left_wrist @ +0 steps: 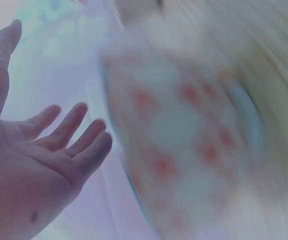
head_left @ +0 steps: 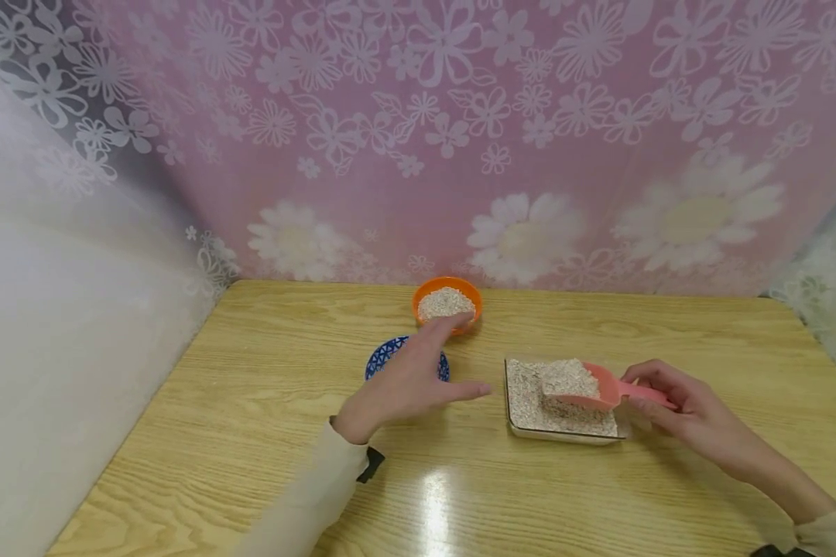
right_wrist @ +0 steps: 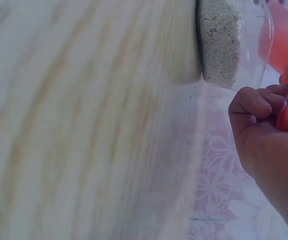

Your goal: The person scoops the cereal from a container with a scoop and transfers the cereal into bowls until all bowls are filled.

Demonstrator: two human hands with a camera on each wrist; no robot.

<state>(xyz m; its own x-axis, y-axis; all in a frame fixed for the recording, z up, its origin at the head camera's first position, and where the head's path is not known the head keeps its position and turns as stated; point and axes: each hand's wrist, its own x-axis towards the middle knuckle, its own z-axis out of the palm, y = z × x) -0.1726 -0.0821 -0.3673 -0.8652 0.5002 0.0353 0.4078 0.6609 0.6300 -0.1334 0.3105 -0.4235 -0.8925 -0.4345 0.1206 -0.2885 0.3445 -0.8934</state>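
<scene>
My right hand (head_left: 700, 418) grips the handle of a pink scoop (head_left: 604, 387) heaped with pale flakes that look like oats (head_left: 567, 379). The scoop's bowl is over a clear rectangular container (head_left: 564, 438) filled with the same flakes. In the right wrist view, curled fingers (right_wrist: 259, 102) and thumb close round the scoop's handle (right_wrist: 285, 112). My left hand (head_left: 404, 383) reaches over a blue-and-white patterned dish (head_left: 382, 357), covering most of it; thumb and fingers are spread apart. Its empty palm (left_wrist: 31, 175) shows in the left wrist view.
An orange bowl (head_left: 418, 298) of similar flakes stands behind the blue dish, close to the left fingertips. A wood-grain table (head_left: 251, 433) carries everything, with a pink flowered curtain (head_left: 390, 193) along its back edge. The left wrist view's background is blurred.
</scene>
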